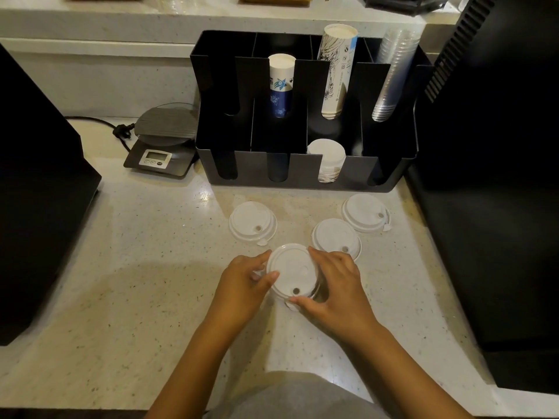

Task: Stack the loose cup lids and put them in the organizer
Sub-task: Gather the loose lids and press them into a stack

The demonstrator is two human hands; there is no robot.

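Note:
A white cup lid (290, 269) sits near the counter's front middle, gripped on both sides. My left hand (242, 285) curls around its left edge and my right hand (335, 285) around its right and near edge. Whether more lids lie under it I cannot tell. Three loose white lids lie flat beyond: one to the left (252, 222), one just right of my hands (335, 237), one further back right (364, 211). The black organizer (302, 173) stands behind them, with a stack of white lids (328, 160) in its third front slot.
The organizer's rear slots hold two paper cup stacks (281, 83) (335, 71) and clear plastic cups (393, 74). A digital scale (165, 140) with a cord sits left of it. Large black machines flank the counter on the left (36, 192) and right (490, 176).

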